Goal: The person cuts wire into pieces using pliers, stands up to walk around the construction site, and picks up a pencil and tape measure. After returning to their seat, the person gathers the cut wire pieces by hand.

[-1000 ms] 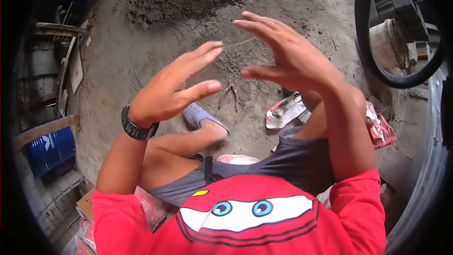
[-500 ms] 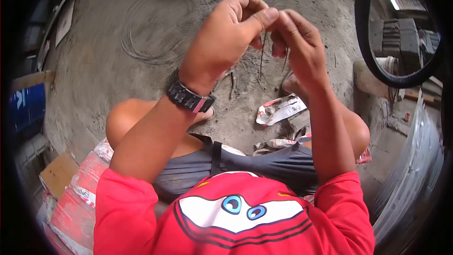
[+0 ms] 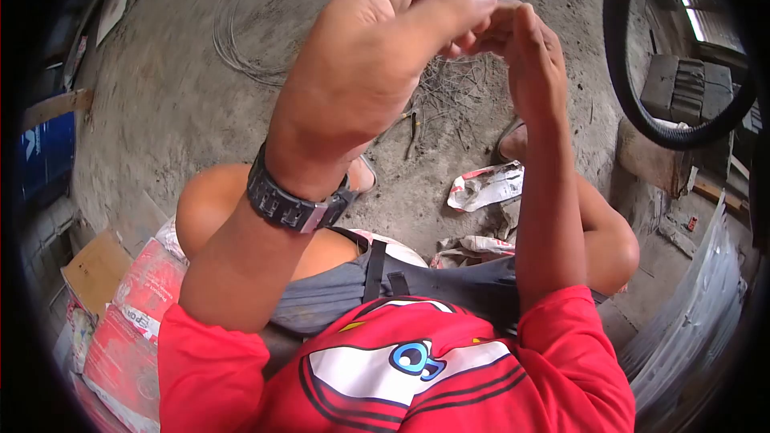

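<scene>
Thin wire is probably what both hands pinch, though it hardly shows; left hand [image 3: 377, 64] and right hand [image 3: 525, 52] meet fingertip to fingertip, grip narrow, above the wire pile [image 3: 453, 92] on the floor; likely light, springy, best held near its ends.

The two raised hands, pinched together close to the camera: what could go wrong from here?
The left hand and right hand meet at the fingertips, but whatever they pinch is hidden; it may slip unnoticed. The loose pile of thin grey wire pieces lies near the sandalled foot and could prick it.
</scene>
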Available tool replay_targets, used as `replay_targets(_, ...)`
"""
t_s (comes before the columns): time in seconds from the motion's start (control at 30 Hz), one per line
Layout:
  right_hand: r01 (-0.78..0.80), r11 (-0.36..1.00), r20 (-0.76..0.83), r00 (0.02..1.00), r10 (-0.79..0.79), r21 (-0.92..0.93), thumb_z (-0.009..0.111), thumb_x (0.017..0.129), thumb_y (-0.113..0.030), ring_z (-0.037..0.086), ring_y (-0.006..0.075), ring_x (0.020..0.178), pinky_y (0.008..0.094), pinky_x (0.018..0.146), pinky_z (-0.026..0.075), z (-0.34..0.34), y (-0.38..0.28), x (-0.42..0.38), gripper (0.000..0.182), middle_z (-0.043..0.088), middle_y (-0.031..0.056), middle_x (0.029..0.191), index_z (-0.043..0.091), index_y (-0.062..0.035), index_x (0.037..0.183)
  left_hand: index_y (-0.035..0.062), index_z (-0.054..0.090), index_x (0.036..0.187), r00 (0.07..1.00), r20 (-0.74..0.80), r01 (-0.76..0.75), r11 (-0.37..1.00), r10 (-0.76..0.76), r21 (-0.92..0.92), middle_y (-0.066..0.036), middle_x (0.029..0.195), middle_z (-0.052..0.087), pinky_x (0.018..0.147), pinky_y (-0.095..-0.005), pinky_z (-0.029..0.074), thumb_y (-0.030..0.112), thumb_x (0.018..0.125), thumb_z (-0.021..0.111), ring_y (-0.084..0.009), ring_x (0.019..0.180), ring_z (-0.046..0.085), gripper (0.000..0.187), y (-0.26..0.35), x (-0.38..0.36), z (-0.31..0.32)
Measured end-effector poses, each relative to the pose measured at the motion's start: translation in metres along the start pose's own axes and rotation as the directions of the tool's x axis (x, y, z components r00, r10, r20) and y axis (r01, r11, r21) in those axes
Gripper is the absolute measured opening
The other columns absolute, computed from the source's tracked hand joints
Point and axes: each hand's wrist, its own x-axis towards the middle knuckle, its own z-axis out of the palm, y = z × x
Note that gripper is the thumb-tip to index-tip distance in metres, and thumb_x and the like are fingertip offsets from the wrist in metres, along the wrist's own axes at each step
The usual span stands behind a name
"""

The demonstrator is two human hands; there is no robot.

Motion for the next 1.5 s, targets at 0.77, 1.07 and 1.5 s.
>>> replay_targets(0.77,-0.83,0.096,-0.686,0.514,0.516,-0.55,0.082,0.084,-0.045,0.071,0.0362,0.114,0.049,0.098,0.055,-0.032,0.315,-0.128,0.048,0.076,0.0166,0.117,0.073,-0.0089,0.114,0.0067,0.069,0.105,0.953,-0.206,0.093,0.861,-0.223,-0.5,-0.001,0.088,0.064,0.085,-0.0389,0.052,0.03,0.106,0.063,-0.0175,0.083,0.062,0.024,-0.008,0.001,-0.007)
replay_targets(1.07,-0.822,0.209,-0.656,0.553,0.514,-0.529,0.07,0.089,-0.033,0.075,0.0359,0.096,0.0432,0.086,0.059,-0.038,0.314,-0.124,0.032,0.077,0.02,0.11,0.068,-0.0026,0.095,0.0066,0.071,0.106,0.977,-0.087,0.133,0.874,-0.195,-0.467,-0.001,0.09,0.066,0.081,-0.0379,0.053,0.029,0.105,0.064,-0.0168,0.086,0.064,0.023,0.0,0.002,-0.008)
replay_targets(1.5,-0.65,0.76,-0.123,0.752,0.647,0.022,0.058,0.102,-0.008,0.044,0.0083,0.055,0.0274,0.049,0.039,-0.082,0.013,-0.11,0.012,0.048,-0.0002,0.07,0.05,-0.0056,0.094,0.0064,0.073,0.115,0.929,-0.233,0.163,0.882,-0.288,-0.441,-0.003,0.097,0.074,0.077,-0.0293,0.056,0.024,0.099,0.075,-0.0123,0.086,0.07,0.024,-0.04,-0.009,0.009)
